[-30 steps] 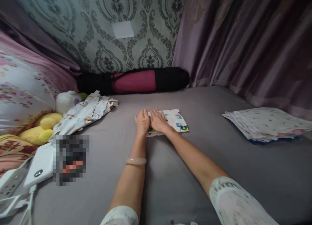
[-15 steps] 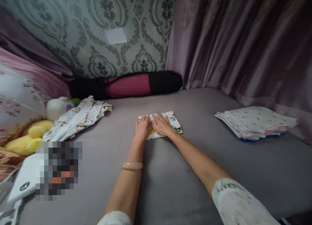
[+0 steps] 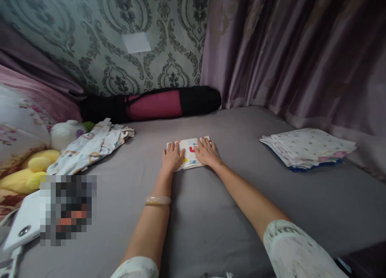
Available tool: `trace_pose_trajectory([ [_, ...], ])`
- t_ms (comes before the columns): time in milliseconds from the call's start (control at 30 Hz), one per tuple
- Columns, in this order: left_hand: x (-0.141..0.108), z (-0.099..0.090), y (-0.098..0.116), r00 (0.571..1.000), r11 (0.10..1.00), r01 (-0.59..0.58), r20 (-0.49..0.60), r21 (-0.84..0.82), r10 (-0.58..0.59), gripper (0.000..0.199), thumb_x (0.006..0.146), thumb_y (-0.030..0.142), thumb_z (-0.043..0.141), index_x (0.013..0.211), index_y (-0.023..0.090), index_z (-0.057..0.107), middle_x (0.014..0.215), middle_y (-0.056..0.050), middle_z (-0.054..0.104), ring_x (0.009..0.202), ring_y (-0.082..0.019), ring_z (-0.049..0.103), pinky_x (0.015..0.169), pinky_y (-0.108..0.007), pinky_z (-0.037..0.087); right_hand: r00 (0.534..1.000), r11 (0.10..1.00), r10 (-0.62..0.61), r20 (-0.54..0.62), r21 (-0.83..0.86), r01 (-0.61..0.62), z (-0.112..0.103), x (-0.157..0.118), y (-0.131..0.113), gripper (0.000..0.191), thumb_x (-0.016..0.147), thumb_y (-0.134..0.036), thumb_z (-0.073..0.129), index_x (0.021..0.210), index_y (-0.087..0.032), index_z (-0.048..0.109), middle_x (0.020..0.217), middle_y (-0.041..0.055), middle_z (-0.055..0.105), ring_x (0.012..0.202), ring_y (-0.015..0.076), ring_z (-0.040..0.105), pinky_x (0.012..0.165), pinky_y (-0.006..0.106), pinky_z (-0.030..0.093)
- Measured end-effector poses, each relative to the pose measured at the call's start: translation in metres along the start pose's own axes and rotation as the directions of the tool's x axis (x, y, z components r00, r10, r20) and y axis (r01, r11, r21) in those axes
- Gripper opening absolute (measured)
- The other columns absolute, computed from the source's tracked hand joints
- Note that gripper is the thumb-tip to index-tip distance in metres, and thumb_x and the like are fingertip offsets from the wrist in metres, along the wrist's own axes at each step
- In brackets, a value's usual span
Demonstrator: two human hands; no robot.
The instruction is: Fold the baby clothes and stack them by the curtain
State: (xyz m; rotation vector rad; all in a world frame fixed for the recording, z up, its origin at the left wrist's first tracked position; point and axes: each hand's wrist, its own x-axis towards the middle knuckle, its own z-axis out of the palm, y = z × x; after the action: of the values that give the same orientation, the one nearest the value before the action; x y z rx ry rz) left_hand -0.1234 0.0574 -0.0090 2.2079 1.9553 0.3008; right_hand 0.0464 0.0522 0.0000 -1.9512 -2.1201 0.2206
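A small folded cloth (image 3: 191,156), white with red, blue and yellow prints, lies flat on the grey bed sheet (image 3: 199,213). My left hand (image 3: 172,157) presses on its left side, fingers spread and pointing away from me. On its right side rests my right hand (image 3: 206,151), also flat with fingers apart. Between the two hands the middle of the cloth shows, with a red mark on it. Both palms hide the cloth's ends. Neither hand grips anything.
Folded printed cloths (image 3: 307,147) are stacked at the right. A crumpled printed garment (image 3: 90,147) lies left, beside plush toys (image 3: 39,169) and a white device (image 3: 28,217) with a cable. Along the wall stretches a long black and maroon bag (image 3: 153,104).
My hands have moved apart, the right one toward the cloth's right end, baring its middle. The cloth's right edge now looks even, its colourful underlayer no longer showing. The view has shifted slightly.
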Motion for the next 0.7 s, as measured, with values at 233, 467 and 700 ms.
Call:
trace_pose_trajectory([
  [233, 0.001, -0.005, -0.003, 0.997, 0.999, 0.028, -0.065, -0.016, -0.029, 0.047, 0.094, 0.036, 0.033, 0.134, 0.015, 0.046, 0.149, -0.017, 0.039, 0.137, -0.028, 0.037, 0.110, -0.044, 0.030, 0.965, 0.800, 0.253, 0.072, 0.545, -0.250, -0.026, 0.015, 0.027, 0.041, 0.093, -0.024, 0.040, 0.130, -0.016, 0.055, 0.134, 0.0121, 0.057, 0.125, 0.0202, 0.051, 0.103, 0.035, 0.040],
  [467, 0.003, -0.028, -0.022, 0.964, 0.968, 0.250, -0.092, -0.015, -0.250, 0.039, 0.085, 0.042, 0.049, 0.101, 0.011, 0.065, 0.106, -0.024, 0.067, 0.104, -0.034, 0.062, 0.085, -0.038, 0.047, 0.880, 0.638, 0.363, 0.306, 0.606, -0.474, -0.057, 0.013, 0.055, 0.019, 0.087, -0.012, 0.049, 0.097, -0.011, 0.065, 0.079, 0.0071, 0.071, 0.063, 0.0118, 0.066, 0.062, 0.023, 0.054],
  [700, 0.005, -0.049, -0.023, 0.887, 0.871, 0.459, 0.139, -0.177, -0.440, 0.022, 0.070, 0.034, 0.069, 0.057, 0.017, 0.061, 0.058, -0.010, 0.065, 0.072, -0.025, 0.066, 0.058, -0.027, 0.041, 0.811, 0.639, 0.389, 0.438, 0.505, -0.579, -0.058, 0.011, 0.060, 0.013, 0.078, -0.018, 0.069, 0.071, -0.012, 0.060, 0.046, -0.0013, 0.053, 0.035, 0.0059, 0.041, 0.033, 0.015, 0.027],
])
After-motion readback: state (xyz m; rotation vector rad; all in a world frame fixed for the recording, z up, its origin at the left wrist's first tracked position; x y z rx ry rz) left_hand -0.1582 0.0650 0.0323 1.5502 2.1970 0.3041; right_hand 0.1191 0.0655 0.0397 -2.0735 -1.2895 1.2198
